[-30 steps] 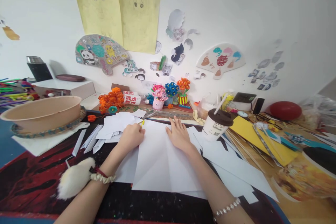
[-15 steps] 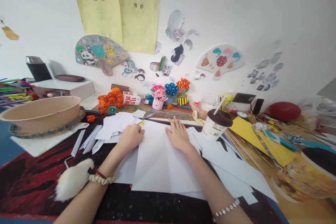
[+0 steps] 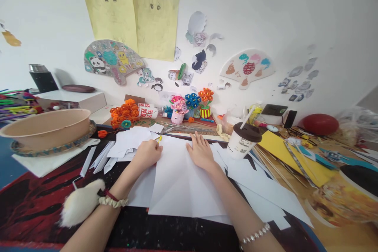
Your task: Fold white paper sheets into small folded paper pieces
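A large white sheet of paper (image 3: pixel 180 185) with crease lines lies in front of me on the dark mat. My left hand (image 3: pixel 149 152) is closed at its upper left edge; a small yellow-tipped thing (image 3: pixel 160 138) shows just above the fingers, and what they hold is hidden. Flat on the sheet's upper right part rests my right hand (image 3: pixel 200 150), fingers spread, holding nothing. Cut white paper pieces (image 3: pixel 125 141) are piled left of my left hand. More white sheets (image 3: pixel 260 189) lie right of my right arm.
A lidded cup with a straw (image 3: pixel 243 139) stands at the right, before a yellow sheet (image 3: pixel 274 145). A beige basin (image 3: pixel 47 126) is at the left. Pipe-cleaner flowers (image 3: pixel 178 110) line the back. A white fluffy thing (image 3: pixel 81 203) lies beside my left forearm.
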Motion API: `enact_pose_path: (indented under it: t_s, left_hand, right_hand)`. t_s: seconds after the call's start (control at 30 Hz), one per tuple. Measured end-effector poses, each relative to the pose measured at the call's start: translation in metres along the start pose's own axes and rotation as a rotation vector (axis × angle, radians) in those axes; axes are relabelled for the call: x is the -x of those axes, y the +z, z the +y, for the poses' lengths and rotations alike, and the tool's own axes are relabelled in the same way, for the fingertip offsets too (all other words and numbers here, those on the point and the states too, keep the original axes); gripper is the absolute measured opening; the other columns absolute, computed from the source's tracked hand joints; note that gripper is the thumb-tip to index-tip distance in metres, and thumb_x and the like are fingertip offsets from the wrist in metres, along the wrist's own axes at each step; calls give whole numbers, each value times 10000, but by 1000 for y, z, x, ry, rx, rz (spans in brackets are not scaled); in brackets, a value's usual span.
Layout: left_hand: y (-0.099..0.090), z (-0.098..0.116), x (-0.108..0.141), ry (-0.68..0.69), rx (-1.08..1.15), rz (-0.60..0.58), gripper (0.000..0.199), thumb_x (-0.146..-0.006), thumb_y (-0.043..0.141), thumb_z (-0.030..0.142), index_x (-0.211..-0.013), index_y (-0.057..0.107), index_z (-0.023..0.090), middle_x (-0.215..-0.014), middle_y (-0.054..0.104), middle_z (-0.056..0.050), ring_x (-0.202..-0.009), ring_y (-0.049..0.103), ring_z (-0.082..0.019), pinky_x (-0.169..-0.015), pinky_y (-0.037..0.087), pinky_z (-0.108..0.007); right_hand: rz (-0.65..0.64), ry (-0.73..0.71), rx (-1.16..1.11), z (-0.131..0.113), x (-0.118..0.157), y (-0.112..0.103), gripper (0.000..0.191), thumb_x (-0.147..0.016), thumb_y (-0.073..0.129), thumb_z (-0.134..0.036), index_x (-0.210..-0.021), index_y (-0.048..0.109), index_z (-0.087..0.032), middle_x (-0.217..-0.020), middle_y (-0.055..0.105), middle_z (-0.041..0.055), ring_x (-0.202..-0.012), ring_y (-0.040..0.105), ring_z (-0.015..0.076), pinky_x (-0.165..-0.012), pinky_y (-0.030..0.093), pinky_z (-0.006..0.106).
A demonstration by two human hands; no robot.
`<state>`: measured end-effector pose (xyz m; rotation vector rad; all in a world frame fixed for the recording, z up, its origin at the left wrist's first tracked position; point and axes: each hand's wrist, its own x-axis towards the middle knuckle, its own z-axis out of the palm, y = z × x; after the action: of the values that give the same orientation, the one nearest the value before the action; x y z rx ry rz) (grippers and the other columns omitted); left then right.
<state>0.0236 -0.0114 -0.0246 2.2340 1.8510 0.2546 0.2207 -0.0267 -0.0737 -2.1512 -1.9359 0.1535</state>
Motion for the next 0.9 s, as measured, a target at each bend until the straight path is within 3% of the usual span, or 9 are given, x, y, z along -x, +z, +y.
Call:
enact_pose_path:
  t_s: [0.9]
  left_hand:
    - [0,-2,-2,21,-13,-17,288,-835,412,274,-704,640,157,-739,680,-113,-756,624,-235,-629,376,-274]
  right_hand:
    - [7,2,-3,1,-2,1,566,-927,246,-441,-1437,237,-194,-1524,136,46,-1382,160,236,-1083,155,403]
